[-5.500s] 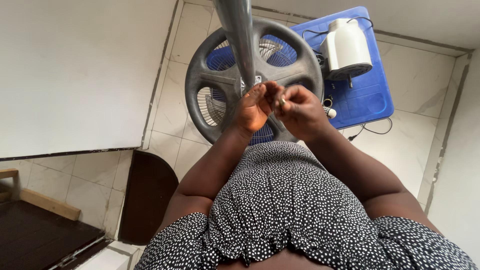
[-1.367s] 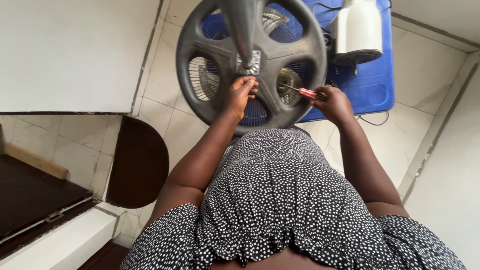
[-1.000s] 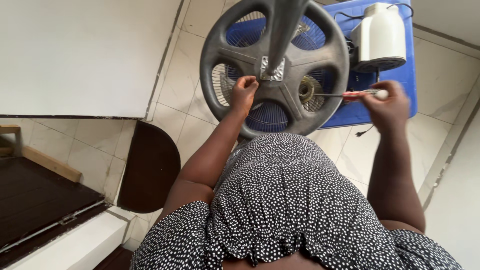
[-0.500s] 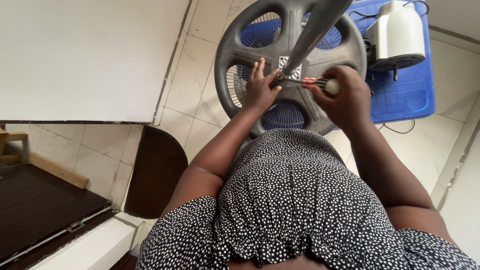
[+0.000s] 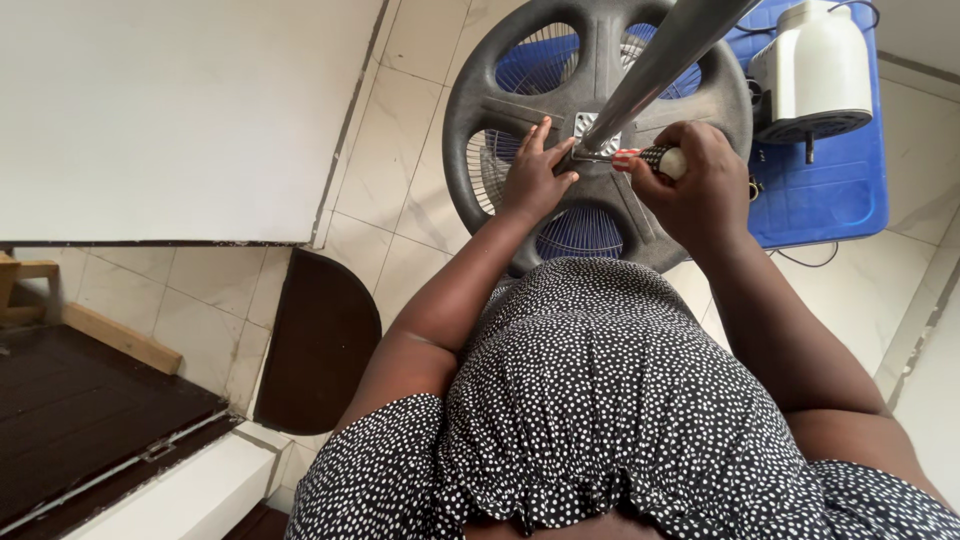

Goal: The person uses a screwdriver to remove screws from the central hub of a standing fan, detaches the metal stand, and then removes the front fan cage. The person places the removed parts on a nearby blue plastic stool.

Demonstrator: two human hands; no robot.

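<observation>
Pale marble-look tiles cover the floor, with a white wall to the left. Left hand lies on the round grey fan base, fingers loosely spread, fingertips right at the square metal plate in the middle where the pole joins. Right hand is closed round the red-and-black handle of a screwdriver, whose thin shaft runs left to the plate beside the left fingertips. Whether the left fingers pinch a screw there cannot be told.

That base stands on its edge in front of the person, spokes facing them, the pole slanting up and to the right out of view. It looks stiff, hard plastic and probably weighty for its size; the rim or a spoke seems the sure place to hold it, since the pole would act as a lever and tip it. The screwdriver's ribbed handle should grip well.

Behind the base, a blue fan grille shows through the openings. To the right a white motor housing rests on a blue lid, a cord trailing off it. At lower left, a dark rounded board leans near a step
</observation>
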